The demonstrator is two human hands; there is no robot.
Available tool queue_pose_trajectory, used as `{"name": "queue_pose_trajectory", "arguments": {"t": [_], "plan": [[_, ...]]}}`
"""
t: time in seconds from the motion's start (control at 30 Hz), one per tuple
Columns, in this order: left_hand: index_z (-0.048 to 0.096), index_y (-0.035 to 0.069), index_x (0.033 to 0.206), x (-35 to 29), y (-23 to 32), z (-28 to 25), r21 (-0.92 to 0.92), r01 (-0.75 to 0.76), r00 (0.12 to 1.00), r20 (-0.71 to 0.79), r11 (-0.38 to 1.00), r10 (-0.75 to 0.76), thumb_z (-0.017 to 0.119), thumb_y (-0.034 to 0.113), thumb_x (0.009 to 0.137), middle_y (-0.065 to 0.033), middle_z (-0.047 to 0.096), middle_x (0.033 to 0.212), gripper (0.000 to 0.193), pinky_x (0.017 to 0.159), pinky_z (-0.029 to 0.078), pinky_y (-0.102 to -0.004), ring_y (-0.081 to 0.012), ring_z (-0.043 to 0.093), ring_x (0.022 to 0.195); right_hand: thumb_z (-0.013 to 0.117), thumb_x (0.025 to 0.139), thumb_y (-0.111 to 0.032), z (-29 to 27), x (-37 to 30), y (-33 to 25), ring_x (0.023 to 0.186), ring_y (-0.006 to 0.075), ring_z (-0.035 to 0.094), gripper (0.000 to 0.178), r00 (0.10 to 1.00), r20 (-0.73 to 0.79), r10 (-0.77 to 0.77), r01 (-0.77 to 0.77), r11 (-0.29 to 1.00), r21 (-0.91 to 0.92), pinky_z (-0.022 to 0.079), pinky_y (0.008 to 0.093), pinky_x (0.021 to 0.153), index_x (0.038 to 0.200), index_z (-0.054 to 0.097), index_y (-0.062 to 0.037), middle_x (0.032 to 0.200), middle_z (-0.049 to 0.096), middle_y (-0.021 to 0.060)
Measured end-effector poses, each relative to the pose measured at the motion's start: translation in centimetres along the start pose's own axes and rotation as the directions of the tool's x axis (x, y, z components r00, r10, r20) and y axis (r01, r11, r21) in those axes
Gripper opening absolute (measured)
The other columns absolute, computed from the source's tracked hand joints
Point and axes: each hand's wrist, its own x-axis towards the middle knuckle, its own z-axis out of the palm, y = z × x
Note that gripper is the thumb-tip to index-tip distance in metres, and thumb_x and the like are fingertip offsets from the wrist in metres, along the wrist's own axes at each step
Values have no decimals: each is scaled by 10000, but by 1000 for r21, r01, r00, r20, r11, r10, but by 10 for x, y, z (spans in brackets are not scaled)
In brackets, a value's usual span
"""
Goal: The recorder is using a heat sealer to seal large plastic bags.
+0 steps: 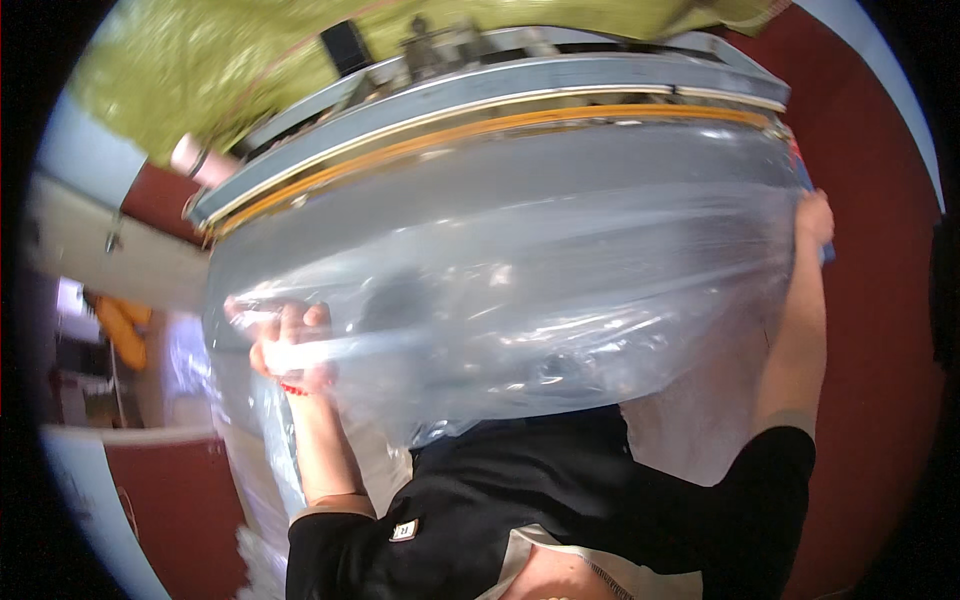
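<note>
A wide sheet of clear plastic film [560, 270] hangs in folds between my two hands, in front of a long sealing-type machine. Through the shiny film my left hand [295, 350] shows at its left side, fingers curled around a bunched part of it; glare blurs the exact grip. At the film's right edge my right hand [815, 218] is closed, with the film's edge running to it. Next to that hand is a small blue and red piece [828, 250], mostly hidden behind it.
Across the far side runs the machine's grey metal frame [430, 105] with an orange strip [480, 133]. Yellow-green sheeting [220, 80] lies beyond it. A pink roll [200, 160] sits at its left end. More clear film [255, 560] hangs low at left. Dark red floor [880, 350] lies right.
</note>
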Motion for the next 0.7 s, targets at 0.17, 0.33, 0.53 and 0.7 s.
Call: {"name": "queue_pose_trajectory", "arguments": {"t": [0.17,0.33,0.53,0.7], "plan": [[242,110,1319,-6,29,-9,134,220,883,-448,966,-139,542,-27,742,20,493,761,665,470,394,-145,-36,427,564,433,818,-403,22,27,31,959,354,528,367,998,48,-33,34,999,-14,428,467,758,1059,519,-140,1040,559,150],[459,61,1069,-47,42,-51,691,560,702,-689,458,181,590,41,743,-3,524,721,352,411,336,-173,-44,448,558,409,833,-410,29,28,26,946,346,534,361,999,40,-12,14,998,-61,434,459,735,1030,529,-132,1023,568,137],[489,22,997,-28,46,-47,865,192,936,-19,-465,352,592,32,718,-81,557,856,298,691,432,-306,-209,532,796,412,831,-413,28,31,32,923,347,539,359,998,46,-31,34,998,-59,432,457,714,1011,529,-125,995,577,135],[474,21,1138,25,18,-25,868,-180,982,130,-462,-137,538,105,781,-160,407,1245,373,902,348,-371,-307,425,1060,410,829,-404,31,32,25,926,359,530,354,997,56,-45,45,999,8,423,460,730,1006,544,-129,1005,573,136]]}}
